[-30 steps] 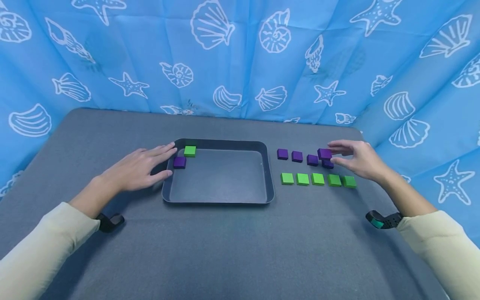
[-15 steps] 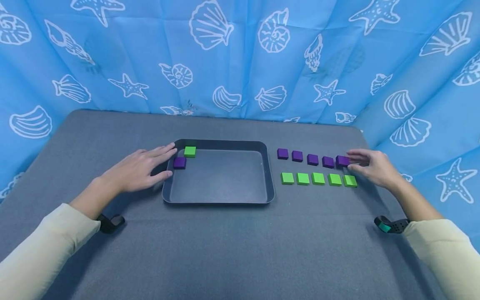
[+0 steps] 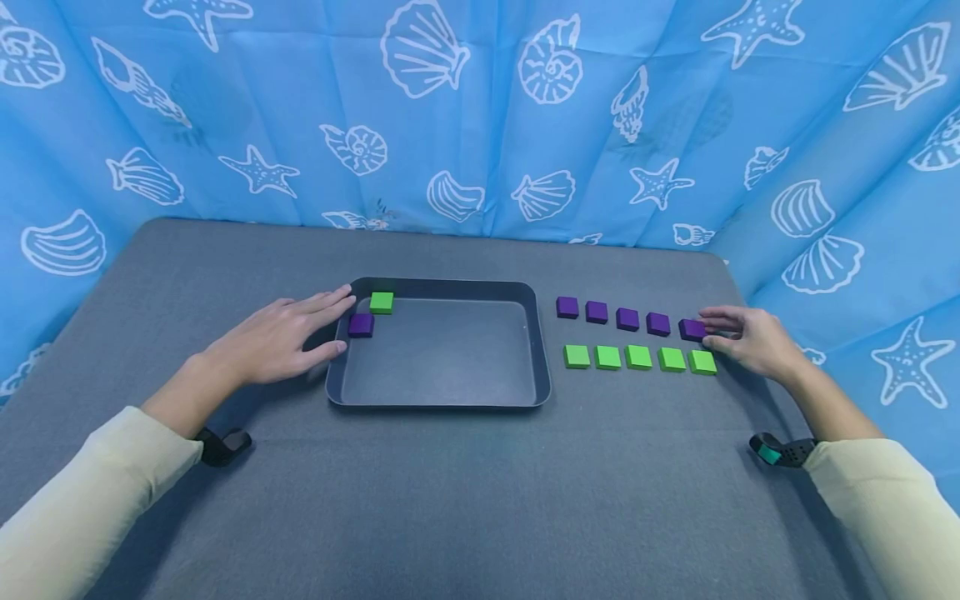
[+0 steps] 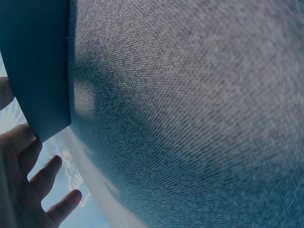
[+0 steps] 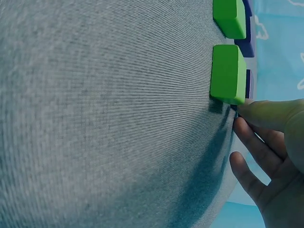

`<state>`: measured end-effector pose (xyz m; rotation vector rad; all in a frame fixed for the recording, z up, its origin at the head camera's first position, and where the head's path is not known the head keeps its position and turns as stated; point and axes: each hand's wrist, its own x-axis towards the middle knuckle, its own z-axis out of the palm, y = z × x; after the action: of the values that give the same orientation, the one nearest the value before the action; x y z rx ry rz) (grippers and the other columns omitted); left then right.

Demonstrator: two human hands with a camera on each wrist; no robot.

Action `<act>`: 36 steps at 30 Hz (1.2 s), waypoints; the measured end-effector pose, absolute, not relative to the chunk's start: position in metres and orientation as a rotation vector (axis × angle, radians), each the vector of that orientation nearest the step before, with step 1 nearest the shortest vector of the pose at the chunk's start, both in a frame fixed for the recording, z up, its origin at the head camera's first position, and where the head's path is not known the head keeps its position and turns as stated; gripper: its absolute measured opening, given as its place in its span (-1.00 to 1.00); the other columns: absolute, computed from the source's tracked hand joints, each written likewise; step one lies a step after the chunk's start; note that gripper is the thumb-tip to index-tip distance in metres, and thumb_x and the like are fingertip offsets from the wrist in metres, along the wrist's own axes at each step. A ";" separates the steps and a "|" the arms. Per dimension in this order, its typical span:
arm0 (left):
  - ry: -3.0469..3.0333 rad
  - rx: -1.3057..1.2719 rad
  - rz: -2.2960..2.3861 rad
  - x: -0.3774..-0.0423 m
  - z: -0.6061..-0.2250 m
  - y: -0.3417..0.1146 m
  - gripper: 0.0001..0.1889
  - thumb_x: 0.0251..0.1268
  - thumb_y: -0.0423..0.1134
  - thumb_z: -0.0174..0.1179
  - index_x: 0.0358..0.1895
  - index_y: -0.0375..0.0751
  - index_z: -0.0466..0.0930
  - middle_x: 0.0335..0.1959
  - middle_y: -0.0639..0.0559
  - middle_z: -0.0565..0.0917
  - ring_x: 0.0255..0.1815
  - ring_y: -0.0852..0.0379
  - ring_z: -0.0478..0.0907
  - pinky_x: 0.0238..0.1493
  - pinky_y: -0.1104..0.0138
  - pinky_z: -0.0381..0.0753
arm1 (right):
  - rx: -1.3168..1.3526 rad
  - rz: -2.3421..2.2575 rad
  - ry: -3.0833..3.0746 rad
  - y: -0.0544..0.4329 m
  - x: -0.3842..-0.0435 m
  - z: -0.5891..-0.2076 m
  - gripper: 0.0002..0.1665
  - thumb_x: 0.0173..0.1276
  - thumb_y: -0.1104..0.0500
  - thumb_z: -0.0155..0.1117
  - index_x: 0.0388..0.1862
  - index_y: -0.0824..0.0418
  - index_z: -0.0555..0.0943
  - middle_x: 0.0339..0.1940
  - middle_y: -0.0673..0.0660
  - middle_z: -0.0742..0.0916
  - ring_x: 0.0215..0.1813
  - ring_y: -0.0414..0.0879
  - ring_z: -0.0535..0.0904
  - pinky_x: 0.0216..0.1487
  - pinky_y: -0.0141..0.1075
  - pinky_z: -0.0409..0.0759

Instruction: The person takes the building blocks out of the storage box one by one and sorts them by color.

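Note:
My right hand (image 3: pixel 752 340) pinches the right-hand end of a purple block (image 3: pixel 692 330), which sits at the right end of a row of purple blocks (image 3: pixel 627 319). Its thumb and fingertips meet near a green block (image 5: pixel 229 73) in the right wrist view, where the held block is mostly hidden. On the left, my left hand (image 3: pixel 273 337) lies with fingers extended against the left rim of a dark rectangular tray (image 3: pixel 442 398). The left wrist view has its fingers at the tray's outer wall (image 4: pixel 40 66). One green block (image 3: pixel 382 302) and one purple block (image 3: pixel 361 325) lie in the tray's far left corner.
A row of several green blocks (image 3: pixel 639 357) runs in front of the purple row, right of the tray. Everything stands on a grey cloth-covered table (image 3: pixel 480 500). A blue curtain (image 3: pixel 480 108) with white shell prints hangs behind the table's far edge.
My right hand has moved right and lowered the purple block from above the row to the row's right end, then slightly toward me. The left hand stays on the tray.

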<state>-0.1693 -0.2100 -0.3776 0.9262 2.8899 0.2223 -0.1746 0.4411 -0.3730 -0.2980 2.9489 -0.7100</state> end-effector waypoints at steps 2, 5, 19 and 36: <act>2.890 0.923 0.220 -0.169 -0.378 -0.210 -0.26 0.50 0.15 -0.01 0.57 -0.19 0.11 0.58 -0.17 0.11 0.48 -0.25 0.24 0.35 -0.29 0.22 | -0.294 -0.703 2.942 0.441 -0.175 -0.373 -0.48 0.39 0.33 0.28 0.27 0.53 0.46 0.11 0.52 0.63 0.11 0.46 0.58 -0.01 -0.14 0.66; 2.890 0.924 0.221 -0.169 -0.378 -0.210 -0.26 0.50 0.15 -0.01 0.57 -0.19 0.10 0.58 -0.18 0.11 0.47 -0.26 0.25 0.34 -0.29 0.22 | -0.301 -0.705 2.922 0.440 -0.175 -0.371 -0.46 0.40 0.32 0.27 0.29 0.54 0.43 0.13 0.53 0.61 0.13 0.47 0.56 0.08 0.18 0.52; 2.870 0.906 0.222 -0.171 -0.374 -0.209 -0.25 0.51 0.17 -0.03 0.58 -0.17 0.08 0.59 -0.17 0.09 0.50 -0.25 0.21 0.37 -0.30 0.18 | -0.435 -0.809 2.889 0.359 -0.200 -0.322 -0.46 0.43 0.24 0.28 0.31 0.45 0.45 0.22 0.48 0.59 0.20 0.36 0.56 0.12 0.16 0.55; 2.862 0.915 0.233 -0.171 -0.376 -0.212 -0.25 0.51 0.17 -0.04 0.59 -0.17 0.07 0.59 -0.18 0.07 0.49 -0.26 0.20 0.37 -0.30 0.17 | -0.899 -0.884 2.629 0.183 -0.230 -0.315 -0.38 0.31 0.20 0.43 0.31 0.37 0.49 0.26 0.30 0.62 0.25 0.13 0.58 0.28 -0.06 0.52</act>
<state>-0.1714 -0.2121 -0.3763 0.9147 2.8624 0.2330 -0.2297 0.1830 -0.3151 -0.8993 2.6294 -0.8841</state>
